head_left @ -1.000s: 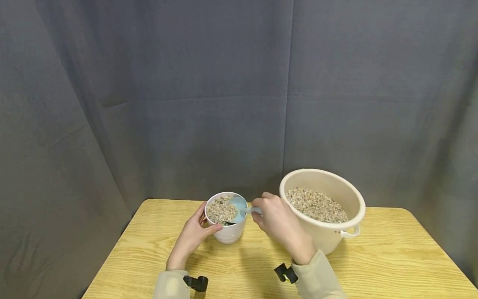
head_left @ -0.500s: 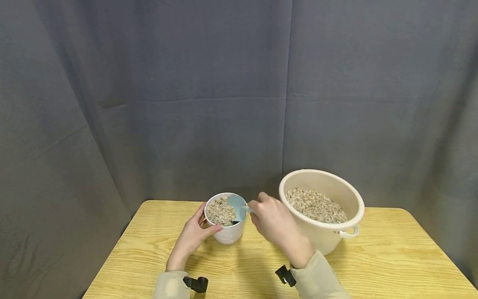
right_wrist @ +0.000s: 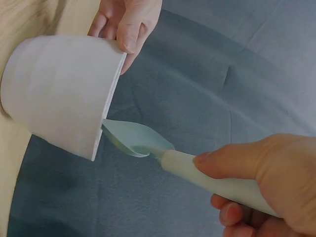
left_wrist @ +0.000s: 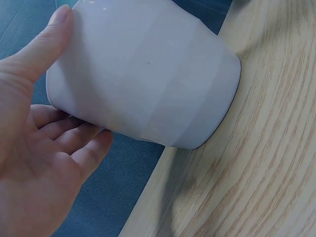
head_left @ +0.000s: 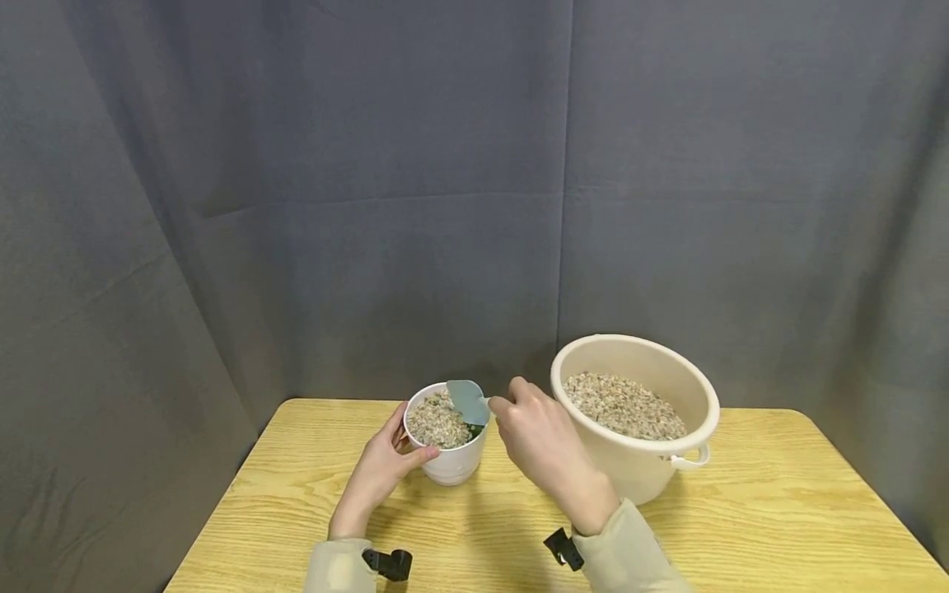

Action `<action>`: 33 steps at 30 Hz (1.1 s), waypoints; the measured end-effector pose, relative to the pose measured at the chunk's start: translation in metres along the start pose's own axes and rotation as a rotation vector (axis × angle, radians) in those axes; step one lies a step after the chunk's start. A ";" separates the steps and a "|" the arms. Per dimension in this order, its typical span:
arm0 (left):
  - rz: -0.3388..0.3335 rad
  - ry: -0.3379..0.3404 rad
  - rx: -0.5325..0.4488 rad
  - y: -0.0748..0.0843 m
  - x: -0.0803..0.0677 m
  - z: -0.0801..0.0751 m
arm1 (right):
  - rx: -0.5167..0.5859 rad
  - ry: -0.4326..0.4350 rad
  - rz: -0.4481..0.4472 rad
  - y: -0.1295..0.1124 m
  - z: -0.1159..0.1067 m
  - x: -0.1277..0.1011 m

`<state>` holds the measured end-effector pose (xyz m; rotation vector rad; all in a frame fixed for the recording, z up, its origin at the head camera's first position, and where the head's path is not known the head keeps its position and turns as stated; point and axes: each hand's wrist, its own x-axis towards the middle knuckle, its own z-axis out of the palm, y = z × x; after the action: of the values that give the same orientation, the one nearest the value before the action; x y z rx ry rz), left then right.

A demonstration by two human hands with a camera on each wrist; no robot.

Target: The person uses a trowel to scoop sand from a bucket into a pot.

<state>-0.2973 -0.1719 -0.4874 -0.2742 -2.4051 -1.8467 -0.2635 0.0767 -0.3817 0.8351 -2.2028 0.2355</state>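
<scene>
A white ribbed flowerpot (head_left: 452, 467) stands on the table, filled nearly to the rim with tan granules (head_left: 437, 422). My left hand (head_left: 385, 461) grips its left side, thumb at the front rim and fingers round the back. My right hand (head_left: 544, 436) holds a light blue trowel by its pale handle (right_wrist: 217, 183). The trowel's blade (head_left: 468, 403) is tilted over the pot's right rim, its tip at the opening in the right wrist view. Below the blade, a bit of dark green (head_left: 475, 430) shows at the pot's right inner edge.
A large cream bucket (head_left: 633, 469) with a white side handle (head_left: 691, 459) stands to the right, close to my right hand, part-filled with the same granules (head_left: 623, 405). A grey curtain (head_left: 415, 247) hangs behind the wooden table (head_left: 771, 494).
The trowel blade has turned over and lifted toward the pot's right back rim, uncovering green at the edge. My left hand and the pot have stayed in place.
</scene>
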 end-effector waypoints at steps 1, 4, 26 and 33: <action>-0.001 -0.004 0.000 0.006 -0.002 0.000 | 0.010 0.012 0.007 0.000 0.001 -0.001; -0.004 -0.007 -0.009 0.010 -0.004 -0.001 | 0.035 0.045 0.030 0.001 0.004 -0.006; -0.011 -0.003 0.016 -0.001 0.001 0.000 | 0.189 0.243 0.165 0.004 0.014 -0.023; -0.005 -0.002 0.020 0.000 0.000 0.000 | 0.250 0.253 0.207 0.009 0.007 -0.024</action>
<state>-0.2970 -0.1713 -0.4872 -0.2684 -2.4265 -1.8235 -0.2609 0.0926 -0.4027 0.6659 -2.0433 0.6921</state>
